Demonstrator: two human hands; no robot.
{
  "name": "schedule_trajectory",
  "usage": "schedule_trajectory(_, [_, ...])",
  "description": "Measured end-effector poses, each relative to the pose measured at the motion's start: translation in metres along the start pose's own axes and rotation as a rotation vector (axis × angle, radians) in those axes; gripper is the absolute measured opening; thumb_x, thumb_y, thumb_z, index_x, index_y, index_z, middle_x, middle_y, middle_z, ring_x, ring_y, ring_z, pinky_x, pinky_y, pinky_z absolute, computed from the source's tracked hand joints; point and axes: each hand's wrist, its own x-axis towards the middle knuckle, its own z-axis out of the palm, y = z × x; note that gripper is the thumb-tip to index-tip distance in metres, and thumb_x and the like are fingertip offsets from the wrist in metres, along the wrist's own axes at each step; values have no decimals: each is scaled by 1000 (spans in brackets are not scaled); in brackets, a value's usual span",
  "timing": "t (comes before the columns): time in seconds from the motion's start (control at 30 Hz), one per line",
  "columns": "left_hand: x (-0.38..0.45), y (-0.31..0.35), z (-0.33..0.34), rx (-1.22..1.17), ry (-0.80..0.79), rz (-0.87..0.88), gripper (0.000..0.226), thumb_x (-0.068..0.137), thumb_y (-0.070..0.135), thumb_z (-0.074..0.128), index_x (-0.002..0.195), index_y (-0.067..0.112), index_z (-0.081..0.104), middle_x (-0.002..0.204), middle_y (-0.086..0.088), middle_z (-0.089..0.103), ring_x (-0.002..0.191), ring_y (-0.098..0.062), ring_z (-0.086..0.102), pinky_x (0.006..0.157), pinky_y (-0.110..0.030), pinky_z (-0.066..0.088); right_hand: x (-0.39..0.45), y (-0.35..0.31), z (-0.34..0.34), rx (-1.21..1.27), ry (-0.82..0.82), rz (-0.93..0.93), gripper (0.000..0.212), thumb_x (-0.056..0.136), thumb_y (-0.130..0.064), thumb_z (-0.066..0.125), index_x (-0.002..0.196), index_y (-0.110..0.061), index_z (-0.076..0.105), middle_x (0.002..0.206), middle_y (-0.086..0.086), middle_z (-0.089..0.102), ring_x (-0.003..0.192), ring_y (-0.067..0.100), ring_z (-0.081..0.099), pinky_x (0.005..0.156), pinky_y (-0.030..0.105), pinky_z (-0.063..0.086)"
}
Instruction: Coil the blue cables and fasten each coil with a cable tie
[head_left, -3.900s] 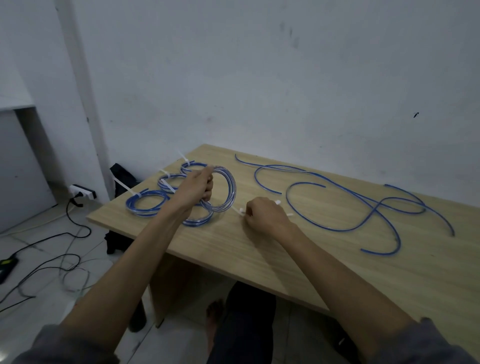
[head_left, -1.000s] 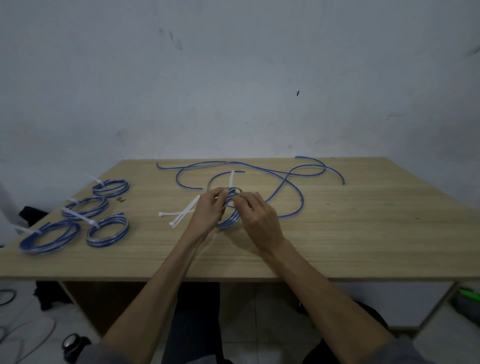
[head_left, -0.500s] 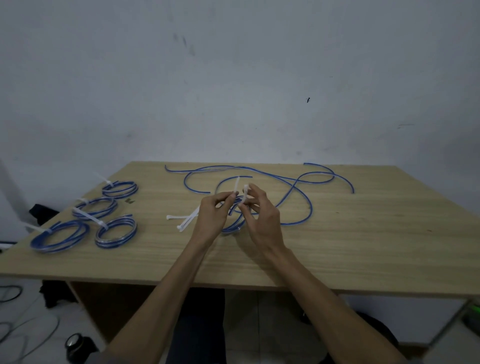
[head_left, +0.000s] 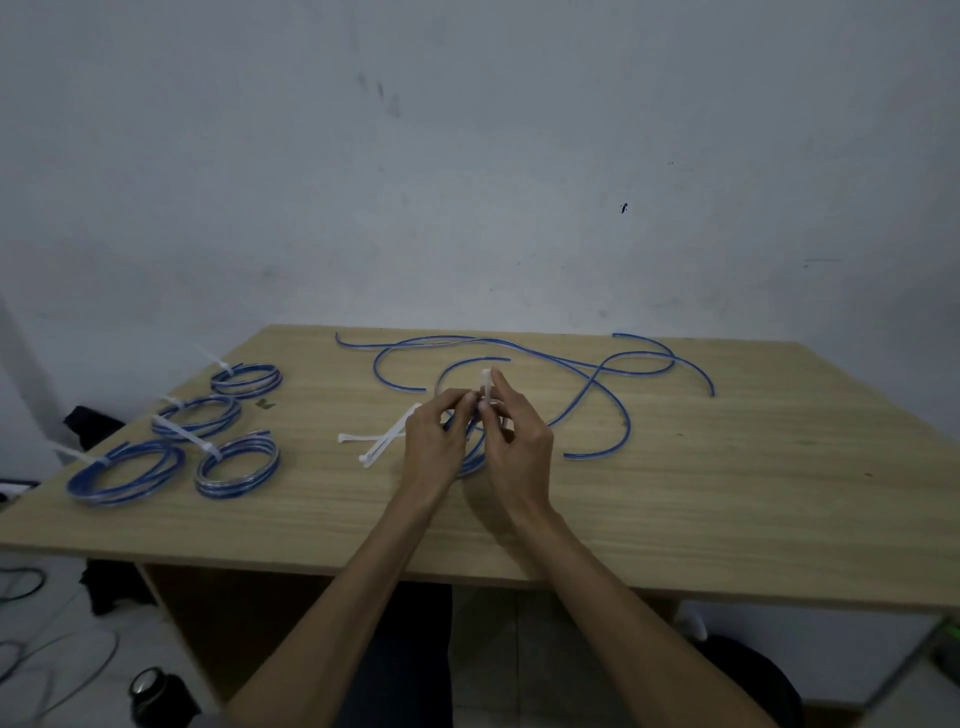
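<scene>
Both hands meet over the middle of the wooden surface (head_left: 675, 519), working one small blue coil (head_left: 470, 462) that sits between and under them, mostly hidden. Left hand (head_left: 436, 441): fingers curled, thumb and forefinger pinched together at the coil's top where the white cable tie (head_left: 486, 387) crosses it; can't tell whether they grip coil, tie, or both. Right hand (head_left: 519, 441): fingers clamped on the cable tie, whose free end sticks up above the fingertips. Spare cable ties (head_left: 382, 444) lie flat on the surface just left of the left hand, a small loose bunch. Loose blue cables (head_left: 597, 374) sprawl uncoiled across the far centre and right of the surface, overlapping loops, one run curving back near the right hand. Four finished coils sit at the left end, each with a white tie tail sticking out: far coil (head_left: 248, 379), middle coil (head_left: 197, 418), near-left coil (head_left: 124, 473), near-right coil (head_left: 238, 467). Middle and near-right ones are just beside each other; the near-left is close to the left edge. Grey wall (head_left: 467, 156) behind. Floor on the left has dark cords (head_left: 31, 649) and a round dark object (head_left: 148, 688), type unclear.
</scene>
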Motion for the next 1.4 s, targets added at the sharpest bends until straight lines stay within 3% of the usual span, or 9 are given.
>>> schedule_trajectory(0.23, [1,-4,6,26,5,-31,18,101,13,57,108,13,73,93,4,74,85,1,67,70,-9,49,-1,2,-1,-69,-26,-32,44,100,-5,59,143,-13,55,105,1,63,90,9,64,71,34,57])
schedule_trajectory(0.43, [-2,-3,10,57,57,-3,20,101,10,56,113,13,71,96,6,68,84,11,63,70,-6,47,-2,3,-2,-66,-5,-29,41,98,-3,60,138,-12,60,103,3,61,88,11,63,68,30,58])
schedule_trajectory(0.67, [-3,-5,13,31,70,-17,22,101,13,56,117,14,71,102,2,70,88,10,63,70,-7,46,-3,6,-2,-59,-14,-10,39,97,-2,60,135,-12,63,103,4,60,89,12,63,69,26,58])
schedule_trajectory(0.87, [-6,-8,11,-83,42,-59,29,103,31,53,130,25,64,109,6,70,98,0,66,80,-19,55,-3,9,0,-66,-37,26,30,98,-6,60,127,-7,67,104,3,61,91,10,63,74,31,57])
schedule_trajectory(1.0, [-3,-13,7,-128,57,-83,25,102,31,57,122,22,70,110,10,71,105,-3,66,86,-31,58,-2,10,5,-66,-86,3,27,99,-8,59,125,-6,68,106,3,59,93,10,62,75,32,57])
schedule_trajectory(1.13, [0,-16,2,-195,81,-144,20,102,30,57,113,21,71,96,5,72,95,-10,68,78,-33,58,1,8,13,-94,-117,8,25,99,-13,60,122,-11,71,103,-3,57,93,7,56,76,22,50])
schedule_trajectory(1.27, [5,-9,0,-452,94,-376,17,102,23,57,109,17,71,89,-5,75,84,-19,71,65,-29,55,8,8,21,-338,-51,-24,23,97,-32,55,107,-22,73,111,-8,60,106,11,53,93,30,36])
schedule_trajectory(1.33, [6,-2,1,-612,81,-520,20,102,18,56,113,8,69,73,-2,71,60,-10,66,52,-21,50,12,6,21,-334,-81,-67,23,98,-33,50,101,-19,67,107,-7,62,103,10,56,95,31,37])
schedule_trajectory(1.4, [7,-4,3,-670,40,-604,22,103,16,53,117,6,67,53,3,55,38,-4,42,37,-16,33,14,6,18,-356,-148,-75,25,100,-33,44,100,-16,63,102,-5,61,95,13,56,88,32,40])
